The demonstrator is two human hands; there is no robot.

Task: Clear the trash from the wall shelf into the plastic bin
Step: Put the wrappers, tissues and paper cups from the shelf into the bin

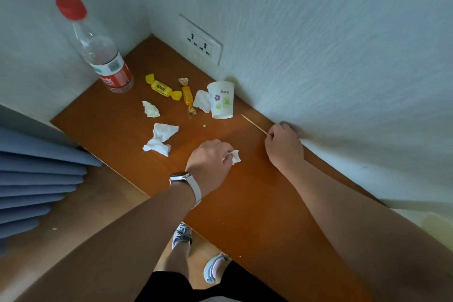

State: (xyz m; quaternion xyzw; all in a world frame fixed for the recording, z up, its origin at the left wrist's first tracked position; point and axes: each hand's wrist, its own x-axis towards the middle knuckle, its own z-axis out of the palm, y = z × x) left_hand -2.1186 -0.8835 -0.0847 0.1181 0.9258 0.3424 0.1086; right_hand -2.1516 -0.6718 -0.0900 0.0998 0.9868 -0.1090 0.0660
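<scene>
On the brown wooden wall shelf [257,203] my left hand [208,162] is closed around a small crumpled white tissue [235,156]. My right hand [284,144], close to the wall, pinches one end of a thin wooden stick [253,124]. Farther back lie a large crumpled tissue [160,138], a smaller paper wad [150,108], a yellow candy wrapper [163,87], an orange candy wrapper [187,95] and a paper cup [221,100] with flower print, a tissue [202,101] leaning on it. A clear plastic bottle [98,44] with a red cap stands in the corner. No bin is in view.
A double wall socket [199,40] sits just above the shelf at the back. Blue pleated fabric [36,184] hangs to the left of the shelf. My feet in sneakers [182,235] stand on the floor below the shelf's front edge.
</scene>
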